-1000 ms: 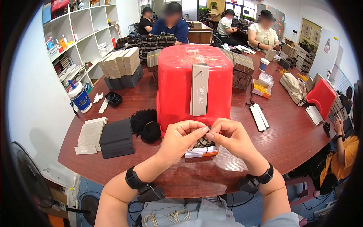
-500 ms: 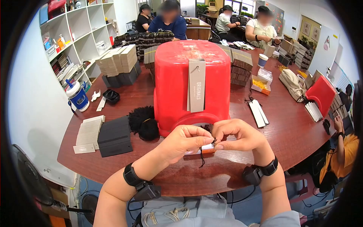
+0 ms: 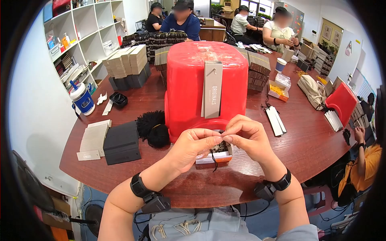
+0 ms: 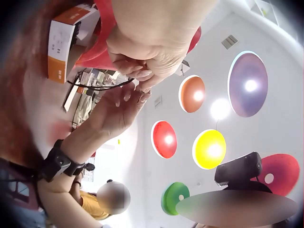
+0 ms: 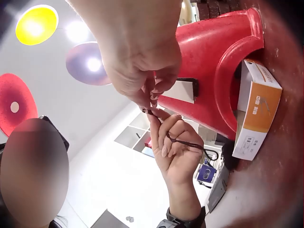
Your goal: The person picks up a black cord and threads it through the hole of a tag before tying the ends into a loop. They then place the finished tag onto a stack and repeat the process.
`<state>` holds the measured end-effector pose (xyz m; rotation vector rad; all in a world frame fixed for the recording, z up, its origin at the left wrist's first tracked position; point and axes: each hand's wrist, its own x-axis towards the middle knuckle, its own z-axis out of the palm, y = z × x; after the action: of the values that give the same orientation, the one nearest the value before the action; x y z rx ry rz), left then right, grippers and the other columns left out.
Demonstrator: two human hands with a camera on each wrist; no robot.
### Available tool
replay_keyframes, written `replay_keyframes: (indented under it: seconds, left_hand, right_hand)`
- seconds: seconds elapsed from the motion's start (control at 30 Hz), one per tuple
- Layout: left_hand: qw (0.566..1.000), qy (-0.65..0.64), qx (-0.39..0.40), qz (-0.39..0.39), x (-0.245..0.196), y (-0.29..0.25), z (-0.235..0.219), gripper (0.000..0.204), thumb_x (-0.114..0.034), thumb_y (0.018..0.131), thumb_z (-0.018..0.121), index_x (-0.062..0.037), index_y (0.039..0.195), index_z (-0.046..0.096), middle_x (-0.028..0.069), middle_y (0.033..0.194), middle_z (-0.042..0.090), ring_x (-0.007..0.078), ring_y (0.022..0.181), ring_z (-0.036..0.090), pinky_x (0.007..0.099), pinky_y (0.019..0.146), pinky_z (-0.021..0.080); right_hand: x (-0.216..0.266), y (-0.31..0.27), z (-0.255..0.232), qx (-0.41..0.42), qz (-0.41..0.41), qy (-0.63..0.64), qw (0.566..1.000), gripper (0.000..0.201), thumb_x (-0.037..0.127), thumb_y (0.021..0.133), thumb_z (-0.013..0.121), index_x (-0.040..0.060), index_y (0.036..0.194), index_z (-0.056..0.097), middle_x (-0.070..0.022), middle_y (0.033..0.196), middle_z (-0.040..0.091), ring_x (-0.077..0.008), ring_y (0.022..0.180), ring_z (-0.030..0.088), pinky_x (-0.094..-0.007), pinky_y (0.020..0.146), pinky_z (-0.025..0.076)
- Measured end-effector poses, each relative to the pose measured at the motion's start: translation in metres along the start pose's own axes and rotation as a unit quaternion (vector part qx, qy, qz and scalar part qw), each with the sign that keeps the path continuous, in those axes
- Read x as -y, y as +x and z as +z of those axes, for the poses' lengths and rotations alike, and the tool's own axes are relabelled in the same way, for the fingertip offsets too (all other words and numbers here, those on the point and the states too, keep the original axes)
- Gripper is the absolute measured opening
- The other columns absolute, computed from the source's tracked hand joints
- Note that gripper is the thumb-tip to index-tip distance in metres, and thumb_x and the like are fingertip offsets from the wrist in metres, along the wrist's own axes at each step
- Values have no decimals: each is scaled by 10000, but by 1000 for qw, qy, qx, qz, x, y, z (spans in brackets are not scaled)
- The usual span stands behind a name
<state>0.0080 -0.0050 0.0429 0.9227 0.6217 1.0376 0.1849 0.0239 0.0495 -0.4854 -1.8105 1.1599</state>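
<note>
My left hand point(image 3: 191, 146) and right hand point(image 3: 251, 140) meet fingertip to fingertip above a small white and orange box point(image 3: 213, 159). Between thumb and forefinger each hand pinches part of a thin black cord point(image 3: 214, 161), whose loose end hangs over the box. In the right wrist view the cord point(image 5: 183, 142) trails in a loop from the left hand point(image 5: 178, 152). Fingers hide the pinched part. Dark cords lie inside the box, which sits at the foot of an upturned red stool point(image 3: 189, 88) with grey tags point(image 3: 212, 90) hung on its front.
Left of the stool lie a black cord bundle point(image 3: 157, 134), black cards point(image 3: 122, 143) and a row of beige tags point(image 3: 95, 138). White strips point(image 3: 276, 121) and a box of yellow pieces point(image 3: 278, 91) are on the right. Several people sit around the table.
The fingertips have come together from a slight gap half a second ago, and the right hand has risen a little. The cord's loose end hangs slightly higher, with more of the box showing.
</note>
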Motion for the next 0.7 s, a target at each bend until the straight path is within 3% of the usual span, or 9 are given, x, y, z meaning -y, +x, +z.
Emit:
replay_keyframes:
  seconds: [0.1, 0.3, 0.4, 0.47, 0.53, 0.6, 0.63, 0.7]
  left_hand:
    - [999, 44, -14, 8, -2, -1, 2, 150, -117, 758, 606, -15, 868, 602, -21, 629, 543, 0, 453, 360, 147, 395, 251]
    - [995, 82, 22, 53, -3, -1, 1, 164, -116, 776, 583, -14, 904, 597, -42, 599, 514, -3, 452, 347, 150, 394, 248]
    - [991, 126, 6, 45, -13, -8, 12, 180, -114, 790, 564, -4, 931, 584, -41, 586, 503, -1, 450, 351, 153, 393, 260]
    - [985, 158, -1, 71, -12, -7, 10, 190, -109, 802, 546, 0, 955, 572, -35, 583, 507, -2, 455, 373, 146, 393, 276]
    - [978, 164, -67, 106, -12, -7, 5, 184, -71, 793, 543, 12, 956, 565, -22, 547, 491, 12, 432, 380, 146, 380, 278]
    - [974, 180, -70, 120, -18, -10, 2, 147, -65, 782, 554, 15, 902, 585, -18, 551, 504, 16, 440, 404, 154, 389, 301]
    - [961, 223, -76, 146, -22, -12, 6, 123, -67, 776, 564, 11, 863, 599, -12, 568, 520, 16, 445, 413, 156, 392, 307]
    - [936, 298, -61, 179, -30, -15, 11, 93, -68, 753, 585, 3, 797, 626, 26, 614, 580, 46, 485, 491, 183, 419, 361]
  right_hand:
    - [2, -1, 3, -20, -7, -7, 1000, 71, 69, 746, 601, 7, 778, 591, -24, 796, 513, -71, 702, 491, -188, 588, 394]
    - [3, -2, 8, -66, 37, 93, 993, 85, 67, 761, 582, -10, 737, 554, -18, 770, 493, -60, 632, 470, -184, 548, 380]
    - [2, 1, 2, -55, 13, 90, 994, 68, 48, 763, 571, -6, 726, 550, -26, 767, 489, -61, 602, 458, -189, 532, 374]
    - [3, 2, -7, -98, -12, 136, 986, 50, 27, 760, 557, -2, 720, 549, -33, 760, 489, -66, 608, 456, -187, 540, 371]
    - [0, 2, -22, -119, -64, 138, 981, 53, 39, 718, 565, 5, 692, 533, -44, 739, 484, -90, 654, 448, -214, 600, 356]
    - [1, 2, -31, -121, -89, 136, 979, 99, 94, 694, 556, 12, 658, 512, -54, 726, 479, -105, 661, 441, -236, 613, 346]
    - [-3, 4, -37, -81, -103, 142, 981, 137, 141, 685, 523, 12, 724, 498, -67, 756, 480, -129, 717, 461, -262, 678, 374]
    - [7, 5, -28, -114, -89, 137, 980, 174, 152, 687, 508, 6, 781, 492, -78, 801, 487, -146, 767, 472, -280, 726, 378]
